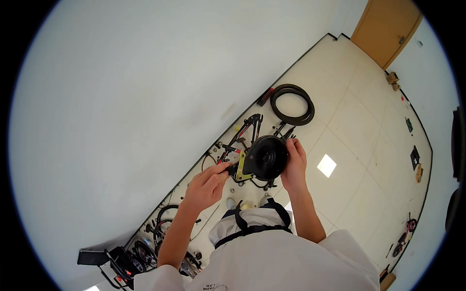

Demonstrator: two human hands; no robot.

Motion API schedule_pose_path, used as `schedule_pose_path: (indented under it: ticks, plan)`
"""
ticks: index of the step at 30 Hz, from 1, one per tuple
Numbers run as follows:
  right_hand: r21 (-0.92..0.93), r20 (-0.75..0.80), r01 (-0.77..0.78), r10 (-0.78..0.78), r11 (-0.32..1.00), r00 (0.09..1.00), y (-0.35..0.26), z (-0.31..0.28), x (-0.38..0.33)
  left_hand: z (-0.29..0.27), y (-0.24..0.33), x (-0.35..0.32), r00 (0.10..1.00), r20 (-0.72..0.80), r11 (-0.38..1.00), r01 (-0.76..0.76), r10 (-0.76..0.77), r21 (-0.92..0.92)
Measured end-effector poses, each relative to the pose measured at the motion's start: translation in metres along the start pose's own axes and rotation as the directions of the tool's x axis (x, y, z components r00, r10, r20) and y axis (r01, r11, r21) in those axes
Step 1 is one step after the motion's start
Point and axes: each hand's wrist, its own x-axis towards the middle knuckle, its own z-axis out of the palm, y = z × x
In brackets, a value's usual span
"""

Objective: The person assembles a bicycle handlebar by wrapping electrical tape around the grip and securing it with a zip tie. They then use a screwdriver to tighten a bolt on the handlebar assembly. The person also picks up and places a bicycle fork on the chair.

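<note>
In front of me, above the floor, I hold a round black dished part (266, 157) with a yellow-green bracket on its left side. Its exact kind I cannot make out. My left hand (206, 185) is closed on a dark piece beside the bracket. Around the right rim, the fingers and thumb of my right hand (294, 165) grip the part. Below and beyond it, a dark bicycle frame (255, 124) with red marks lies along the wall, partly hidden behind the part and my left hand.
Two black tyres (310, 114) lie on the pale tiled floor (349, 140) beyond my hands. Wheels and a folding chair (92, 257) stand at the lower left. A small pink bicycle (404, 237) is by the right wall; a brown door (383, 29) is at the far right.
</note>
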Motion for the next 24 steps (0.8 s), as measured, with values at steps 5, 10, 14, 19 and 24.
schedule_pose_path:
  ticks: [5, 10, 14, 19, 24]
  plan:
    - [-0.054, 0.027, 0.041, -0.040, 0.998, 0.999, -0.006, -0.022, -0.001, 0.015, 0.015, -0.005, 0.999, -0.015, 0.999, 0.046, -0.046, -0.021]
    - [-0.072, 0.043, 0.071, -0.068, 0.995, 0.997, -0.019, -0.028, -0.009, 0.039, 0.034, -0.013, 0.936, -0.133, 0.898, 0.263, -0.326, -0.352]
    - [-0.007, 0.012, 0.019, -0.019, 1.000, 1.000, -0.030, -0.027, -0.029, 0.057, 0.066, -0.023, 0.776, -0.045, 0.555, 0.409, -0.629, -0.724]
    - [-0.046, -0.034, 0.040, -0.041, 0.998, 0.999, -0.016, -0.038, -0.057, 0.085, 0.088, -0.052, 0.733, -0.038, 0.425, 0.351, -0.680, -0.834]
    - [-0.003, -0.087, -0.027, 0.027, 1.000, 0.996, -0.015, -0.032, -0.067, 0.082, 0.096, -0.050, 0.743, -0.023, 0.366, 0.303, -0.669, -0.880]
